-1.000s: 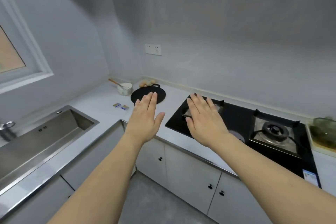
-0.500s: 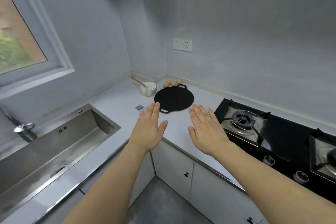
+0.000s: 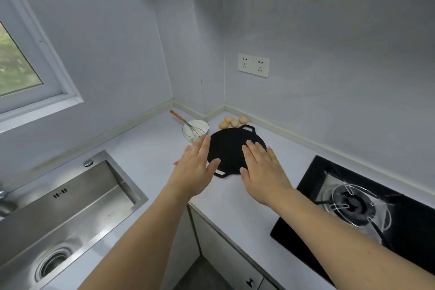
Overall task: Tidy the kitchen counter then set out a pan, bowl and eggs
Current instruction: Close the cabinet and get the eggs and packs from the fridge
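Both hands are spread flat, fingers straight, holding nothing: left hand (image 3: pixel 196 169) over the near-left rim of the pan (image 3: pixel 231 146), right hand (image 3: pixel 263 172) over its near-right rim; contact cannot be confirmed. The pan lies flat on the desk (image 3: pixel 150 146). The bowl (image 3: pixel 195 130), holding a whisk (image 3: pixel 188 125), stands just beside the pan at 10 o'clock; four eggs (image 3: pixel 233 121) lie loose at 12 o'clock. Risk: sliding the pan away would likely nudge the eggs into rolling or tip the bowl.
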`<action>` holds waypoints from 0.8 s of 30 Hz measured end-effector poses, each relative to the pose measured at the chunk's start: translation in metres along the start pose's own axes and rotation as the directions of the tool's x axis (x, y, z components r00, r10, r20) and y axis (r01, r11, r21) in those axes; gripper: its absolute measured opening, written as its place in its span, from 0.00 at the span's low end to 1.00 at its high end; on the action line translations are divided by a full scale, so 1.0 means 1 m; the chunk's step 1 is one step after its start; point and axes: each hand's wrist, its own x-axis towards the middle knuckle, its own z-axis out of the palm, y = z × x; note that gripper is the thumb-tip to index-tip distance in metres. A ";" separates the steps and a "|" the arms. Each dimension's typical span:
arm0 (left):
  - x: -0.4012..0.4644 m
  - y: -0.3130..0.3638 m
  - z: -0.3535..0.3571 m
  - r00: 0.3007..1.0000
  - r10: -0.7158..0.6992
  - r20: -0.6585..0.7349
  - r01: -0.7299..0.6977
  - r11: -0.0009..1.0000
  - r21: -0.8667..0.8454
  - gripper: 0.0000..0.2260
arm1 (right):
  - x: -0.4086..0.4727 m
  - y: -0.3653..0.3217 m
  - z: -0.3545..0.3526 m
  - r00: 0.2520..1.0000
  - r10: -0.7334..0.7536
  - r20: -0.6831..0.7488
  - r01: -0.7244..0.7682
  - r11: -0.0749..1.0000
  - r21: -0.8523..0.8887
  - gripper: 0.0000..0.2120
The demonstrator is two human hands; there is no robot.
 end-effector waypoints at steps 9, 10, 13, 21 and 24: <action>0.091 -0.083 0.026 0.989 -0.142 0.043 0.145 0.985 -0.091 0.30 | 0.106 -0.002 0.044 0.992 0.072 0.106 -0.081 0.993 0.082 0.28; 0.102 -0.095 0.030 0.986 -0.159 0.042 0.163 0.981 -0.105 0.29 | 0.120 -0.004 0.050 0.990 0.080 0.115 -0.091 0.992 0.090 0.28; 0.140 -0.135 0.042 0.976 -0.212 0.055 0.218 0.964 -0.154 0.28 | 0.169 -0.009 0.071 0.987 0.105 0.123 -0.118 0.987 0.108 0.27; 0.231 -0.213 0.074 0.954 -0.271 0.127 0.295 0.925 -0.239 0.27 | 0.276 -0.020 0.112 0.966 0.147 0.214 -0.185 0.968 0.172 0.27; 0.240 -0.225 0.083 0.950 -0.284 0.134 0.309 0.917 -0.252 0.27 | 0.298 -0.027 0.120 0.952 0.181 0.247 -0.251 0.925 0.287 0.26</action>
